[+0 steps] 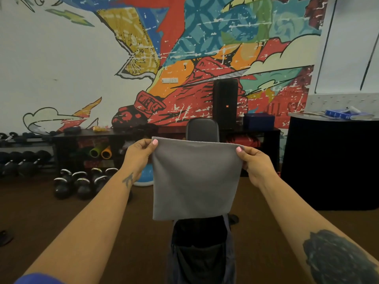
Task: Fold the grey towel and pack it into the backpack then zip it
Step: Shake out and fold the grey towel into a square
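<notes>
The grey towel (193, 181) hangs in the air in front of me as a doubled square, stretched flat between both hands. My left hand (139, 153) pinches its top left corner, thumb on the near side. At the top right corner my right hand (256, 162) pinches it the same way. Below the towel stands the dark backpack (200, 249), upright on what looks like a bench seat; the towel's lower edge covers its top, so I cannot tell whether it is unzipped.
A black padded bench back (202, 130) rises behind the towel. Kettlebells (82, 182) and a dumbbell rack (22, 158) sit on the left floor. A low black shelf (114, 148) with a tall speaker (225, 103) lines the wall. A black counter (332, 160) stands at right.
</notes>
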`<act>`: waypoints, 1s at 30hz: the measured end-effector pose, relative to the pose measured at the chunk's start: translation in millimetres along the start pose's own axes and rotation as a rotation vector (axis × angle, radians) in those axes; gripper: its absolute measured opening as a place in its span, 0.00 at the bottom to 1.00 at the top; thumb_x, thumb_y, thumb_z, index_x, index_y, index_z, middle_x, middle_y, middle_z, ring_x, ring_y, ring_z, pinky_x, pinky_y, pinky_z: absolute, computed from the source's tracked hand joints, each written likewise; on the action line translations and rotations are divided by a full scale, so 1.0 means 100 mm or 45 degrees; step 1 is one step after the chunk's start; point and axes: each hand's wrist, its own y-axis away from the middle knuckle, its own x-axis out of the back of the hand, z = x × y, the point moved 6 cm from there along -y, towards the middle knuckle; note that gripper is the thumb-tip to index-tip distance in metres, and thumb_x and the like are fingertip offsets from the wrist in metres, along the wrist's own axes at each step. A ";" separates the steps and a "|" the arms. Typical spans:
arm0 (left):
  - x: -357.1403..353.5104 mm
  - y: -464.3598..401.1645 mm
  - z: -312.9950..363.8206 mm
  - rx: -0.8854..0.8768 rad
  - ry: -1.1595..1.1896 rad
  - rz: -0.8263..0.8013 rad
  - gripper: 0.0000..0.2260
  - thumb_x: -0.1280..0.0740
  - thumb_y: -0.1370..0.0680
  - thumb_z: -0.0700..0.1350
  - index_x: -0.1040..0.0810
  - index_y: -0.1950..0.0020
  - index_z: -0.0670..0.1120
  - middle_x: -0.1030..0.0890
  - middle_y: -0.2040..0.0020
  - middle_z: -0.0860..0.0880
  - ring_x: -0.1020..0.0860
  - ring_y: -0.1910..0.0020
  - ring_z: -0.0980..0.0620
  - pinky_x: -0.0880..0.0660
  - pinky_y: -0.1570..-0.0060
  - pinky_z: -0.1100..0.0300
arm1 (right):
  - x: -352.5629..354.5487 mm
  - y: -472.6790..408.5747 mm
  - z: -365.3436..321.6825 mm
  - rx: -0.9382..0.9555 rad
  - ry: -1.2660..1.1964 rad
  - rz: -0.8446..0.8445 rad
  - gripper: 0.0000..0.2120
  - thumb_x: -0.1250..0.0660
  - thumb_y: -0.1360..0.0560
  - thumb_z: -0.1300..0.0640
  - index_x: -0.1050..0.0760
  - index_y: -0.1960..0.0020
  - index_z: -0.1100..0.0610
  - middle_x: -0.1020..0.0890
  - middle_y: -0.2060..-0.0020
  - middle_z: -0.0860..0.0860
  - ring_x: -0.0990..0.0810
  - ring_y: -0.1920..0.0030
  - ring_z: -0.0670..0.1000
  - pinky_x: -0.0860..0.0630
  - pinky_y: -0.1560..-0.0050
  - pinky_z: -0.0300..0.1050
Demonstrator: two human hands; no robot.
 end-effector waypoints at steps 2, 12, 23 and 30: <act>0.00 -0.01 0.00 -0.008 0.019 0.008 0.06 0.35 0.22 0.48 0.20 0.53 0.49 0.21 0.56 0.49 0.25 0.55 0.51 0.26 0.48 0.50 | 0.00 0.01 0.00 0.003 0.011 0.004 0.05 0.31 0.26 0.53 0.18 0.53 0.52 0.18 0.47 0.52 0.22 0.42 0.56 0.27 0.36 0.57; 0.00 -0.04 0.06 -0.052 -0.014 0.062 0.07 0.36 0.21 0.48 0.20 0.49 0.47 0.22 0.59 0.52 0.28 0.59 0.53 0.26 0.45 0.46 | -0.03 -0.01 -0.07 0.034 -0.005 0.072 0.05 0.31 0.26 0.59 0.19 0.51 0.55 0.18 0.46 0.54 0.22 0.42 0.56 0.27 0.35 0.57; -0.08 -0.05 -0.05 0.029 -0.042 0.023 0.08 0.37 0.20 0.49 0.21 0.49 0.47 0.21 0.49 0.47 0.25 0.50 0.49 0.25 0.48 0.51 | 0.00 0.01 -0.07 -0.002 0.068 0.195 0.02 0.29 0.26 0.57 0.19 0.55 0.55 0.18 0.50 0.51 0.23 0.42 0.56 0.27 0.37 0.57; -0.20 -0.02 -0.33 0.256 -0.141 0.114 0.10 0.37 0.21 0.50 0.20 0.51 0.44 0.20 0.53 0.42 0.23 0.55 0.46 0.22 0.47 0.45 | -0.02 0.07 -0.03 0.052 0.329 0.459 0.04 0.31 0.25 0.54 0.21 0.56 0.54 0.22 0.60 0.47 0.24 0.55 0.50 0.26 0.51 0.46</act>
